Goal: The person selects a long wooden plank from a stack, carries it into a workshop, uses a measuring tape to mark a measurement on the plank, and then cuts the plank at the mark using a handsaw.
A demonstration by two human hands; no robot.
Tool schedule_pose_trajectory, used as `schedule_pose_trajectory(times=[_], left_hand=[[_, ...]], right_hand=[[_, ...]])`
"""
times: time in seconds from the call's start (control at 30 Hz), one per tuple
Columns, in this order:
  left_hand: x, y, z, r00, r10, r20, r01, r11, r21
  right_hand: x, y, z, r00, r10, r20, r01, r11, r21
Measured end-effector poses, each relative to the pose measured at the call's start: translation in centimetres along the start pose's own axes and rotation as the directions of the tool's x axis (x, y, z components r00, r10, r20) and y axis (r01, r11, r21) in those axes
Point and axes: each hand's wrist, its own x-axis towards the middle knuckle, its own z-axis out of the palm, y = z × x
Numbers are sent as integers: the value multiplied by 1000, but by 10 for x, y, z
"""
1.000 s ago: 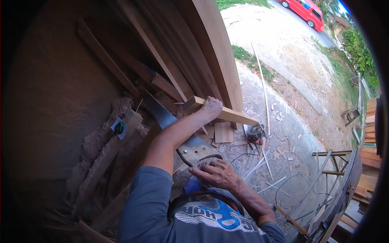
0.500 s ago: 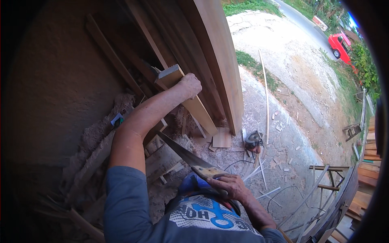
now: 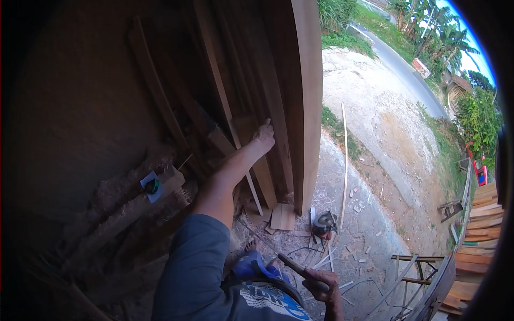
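My left hand reaches forward and grips the top end of a short wooden plank, which leans upright among tall boards stacked against a dark wall. Low at the front, my right hand is shut on the handle of a handsaw. Its thin blade points up and to the left, over the ground near my foot.
A circular saw and a flat offcut lie at the foot of the boards. A long thin strip rests on the concrete. Sawdust and scrap wood pile up at the left. A wooden trestle and stacked planks stand right.
My left hand has carried the short plank from a crosswise hold up and forward, and stood it against the leaning boards. My right hand with the handsaw has dropped lower.
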Motion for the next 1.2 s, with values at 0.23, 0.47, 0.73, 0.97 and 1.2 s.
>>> schedule_pose_trajectory(times=[0.23,0.47,0.73,0.97,1.2], left_hand=[[-155,7,-80,383,-485,-786,-341,717,-609],[-333,140,34,493,-812,-312,-119,292,-949],[-399,234,133,450,-890,71,352,103,-930],[-434,265,206,116,-927,357,540,-243,-806],[-413,251,195,80,-915,394,793,-181,-582]], right_hand=[[14,23,-36,974,186,-129,-187,982,2],[165,-28,-11,990,118,81,-105,984,-141],[345,56,160,901,-15,433,138,958,-253],[453,21,255,733,-28,680,347,875,-338],[530,149,399,521,-288,803,711,668,-221]])
